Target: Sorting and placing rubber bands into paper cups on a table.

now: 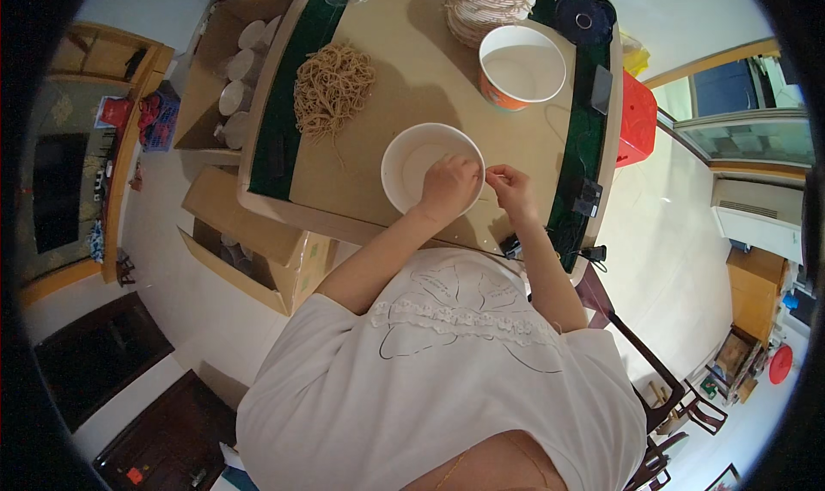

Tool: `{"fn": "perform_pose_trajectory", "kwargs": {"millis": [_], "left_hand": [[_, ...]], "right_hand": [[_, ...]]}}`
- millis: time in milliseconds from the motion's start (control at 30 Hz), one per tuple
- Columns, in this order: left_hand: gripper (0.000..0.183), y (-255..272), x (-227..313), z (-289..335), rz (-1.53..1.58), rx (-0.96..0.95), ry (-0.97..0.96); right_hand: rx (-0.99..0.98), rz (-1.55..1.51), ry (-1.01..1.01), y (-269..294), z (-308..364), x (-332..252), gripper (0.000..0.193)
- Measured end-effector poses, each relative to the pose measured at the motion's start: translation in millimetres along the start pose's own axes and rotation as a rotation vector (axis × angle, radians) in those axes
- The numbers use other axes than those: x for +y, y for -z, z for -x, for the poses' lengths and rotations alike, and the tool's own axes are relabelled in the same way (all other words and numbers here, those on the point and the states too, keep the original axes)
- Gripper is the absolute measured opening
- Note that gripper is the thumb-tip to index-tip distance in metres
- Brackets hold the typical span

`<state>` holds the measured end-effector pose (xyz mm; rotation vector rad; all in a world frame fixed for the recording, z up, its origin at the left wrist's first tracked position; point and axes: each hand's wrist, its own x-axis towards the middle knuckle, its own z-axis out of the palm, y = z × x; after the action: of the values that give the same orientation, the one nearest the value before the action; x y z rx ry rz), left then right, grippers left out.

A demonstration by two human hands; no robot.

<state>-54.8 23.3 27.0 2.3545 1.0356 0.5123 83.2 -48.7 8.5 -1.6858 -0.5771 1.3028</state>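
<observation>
A white paper tub [402, 186] stands in front of me at the near middle of the table. My left hand [451, 187] reaches into it, fingers bent and closed against the inside of its right wall. Just outside that wall, my right hand [515, 190] has thumb and forefinger pinched together by the rim. Whatever is between the fingers of either hand is too small to make out. Farther back on the right is a second paper tub [498, 98], white inside with orange print outside. A tangled heap of tan paper cord [333, 89] lies to the left.
Behind the tubs stands a tall wound stack of white and tan cord [488, 9]. Brown cardboard [404, 44] covers the table's middle. Small black devices with cables [587, 197] line the right edge. Left of the table are open cartons [249, 267] and, right, a red stool [636, 121].
</observation>
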Motion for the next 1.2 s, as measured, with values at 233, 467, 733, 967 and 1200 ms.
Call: {"fn": "perform_pose_trajectory", "kwargs": {"millis": [233, 467, 733, 967, 1200], "left_hand": [[0.010, 5, 0, 2, 0.172, -0.046, 0.098], [0.010, 13, -18, -4, 1.295, -0.358, 0.895], [0.007, -8, -25, 3, 1.301, -0.401, 0.911], [0.008, -15, -28, 15, 1.053, -0.215, 0.628], [0.016, -14, -26, 24, 0.961, -0.141, 0.385]], "right_hand": [[-0.002, 0.047, 0.088, 6, 9, -3, 0.017], [0.022, 0.597, 0.494, -12, 67, -30, 0.013], [-0.123, 0.739, 0.566, -20, 50, -61, 0.014], [-0.305, 1.094, 0.780, -6, -10, -47, 0.008], [-0.246, 0.673, 0.487, -13, -2, -55, 0.012]]}}
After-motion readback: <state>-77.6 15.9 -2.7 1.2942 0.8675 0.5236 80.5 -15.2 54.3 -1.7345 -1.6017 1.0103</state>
